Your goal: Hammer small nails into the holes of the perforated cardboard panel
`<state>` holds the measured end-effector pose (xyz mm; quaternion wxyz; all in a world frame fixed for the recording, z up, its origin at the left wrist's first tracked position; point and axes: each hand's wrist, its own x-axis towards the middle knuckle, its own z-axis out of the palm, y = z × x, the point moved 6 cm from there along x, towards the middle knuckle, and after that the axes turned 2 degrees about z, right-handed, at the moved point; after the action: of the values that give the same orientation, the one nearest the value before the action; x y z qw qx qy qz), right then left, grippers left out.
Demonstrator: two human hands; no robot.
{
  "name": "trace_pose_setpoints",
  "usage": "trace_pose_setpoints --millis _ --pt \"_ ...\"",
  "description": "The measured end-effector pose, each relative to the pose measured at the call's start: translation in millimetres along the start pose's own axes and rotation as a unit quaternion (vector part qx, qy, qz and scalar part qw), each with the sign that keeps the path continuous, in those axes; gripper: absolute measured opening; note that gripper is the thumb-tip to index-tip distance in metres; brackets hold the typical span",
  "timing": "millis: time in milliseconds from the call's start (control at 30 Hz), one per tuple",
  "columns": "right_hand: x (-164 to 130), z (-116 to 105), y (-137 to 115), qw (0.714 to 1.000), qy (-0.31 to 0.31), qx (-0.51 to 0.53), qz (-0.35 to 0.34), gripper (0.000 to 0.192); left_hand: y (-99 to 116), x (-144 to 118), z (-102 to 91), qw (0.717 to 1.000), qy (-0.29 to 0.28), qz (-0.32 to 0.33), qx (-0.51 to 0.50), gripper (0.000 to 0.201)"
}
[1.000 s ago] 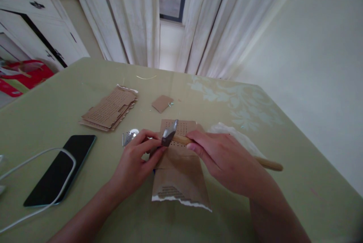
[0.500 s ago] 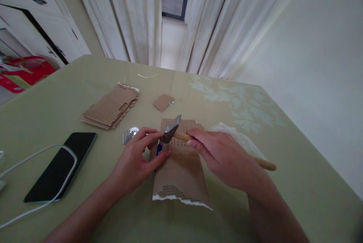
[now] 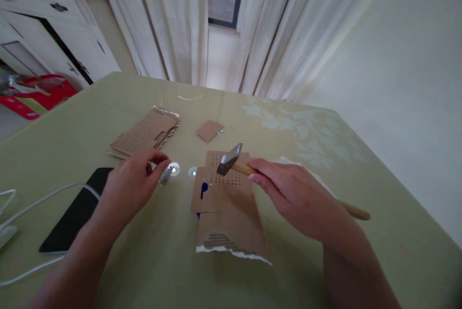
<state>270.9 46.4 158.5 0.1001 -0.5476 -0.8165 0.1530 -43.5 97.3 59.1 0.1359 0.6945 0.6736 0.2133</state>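
Observation:
My right hand (image 3: pixel 296 198) grips the wooden handle of a small hammer (image 3: pixel 231 159), whose metal head hovers just above a perforated brown cardboard piece (image 3: pixel 225 203) lying on the green table (image 3: pixel 90 121). A blue mark shows on the cardboard's left flap. My left hand (image 3: pixel 132 186) is off to the left, thumb and fingers pinched at a small bunch of metal nails (image 3: pixel 166 173) beside a round silver lid. Whether a nail is gripped I cannot tell.
A stack of perforated cardboard sheets (image 3: pixel 146 133) lies at the back left, a small cardboard scrap (image 3: pixel 209 130) behind the work piece. A black phone (image 3: pixel 77 210) with a white cable (image 3: pixel 43 198) sits at the left. White crumpled material lies under my right wrist.
My left hand left the cardboard and moved left to the nails. The hammer head rose slightly and shifted right.

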Motion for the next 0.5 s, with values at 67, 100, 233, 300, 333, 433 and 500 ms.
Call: trace_pose_setpoints --millis 67,100,233,300,333,433,500 --pt "0.8 -0.5 2.0 1.0 0.004 0.004 0.003 0.037 -25.5 7.0 1.1 0.992 -0.039 -0.045 0.115 0.032" --pt "1.2 0.2 2.5 1.0 0.002 0.006 0.004 0.037 -34.3 9.0 5.1 0.986 -0.064 -0.054 0.142 0.034" --pt "2.0 3.4 4.3 1.0 -0.008 0.001 0.01 0.038 -45.8 13.0 24.5 0.981 -0.114 -0.055 0.147 0.036" --pt "2.2 4.2 5.3 1.0 -0.01 -0.007 0.014 0.037 -44.9 14.3 28.2 0.981 -0.116 -0.055 0.146 0.034" --pt "2.3 4.6 5.6 1.0 -0.012 -0.008 0.015 0.036 -44.3 14.6 28.4 0.981 -0.118 -0.055 0.146 0.033" --pt "3.0 5.2 5.4 1.0 -0.013 -0.006 0.012 0.034 -41.8 12.3 26.1 0.979 -0.127 -0.045 0.152 0.028" --pt "3.5 5.6 5.0 1.0 -0.014 -0.013 0.01 0.035 -38.5 7.7 24.6 0.977 -0.133 -0.03 0.161 0.025"
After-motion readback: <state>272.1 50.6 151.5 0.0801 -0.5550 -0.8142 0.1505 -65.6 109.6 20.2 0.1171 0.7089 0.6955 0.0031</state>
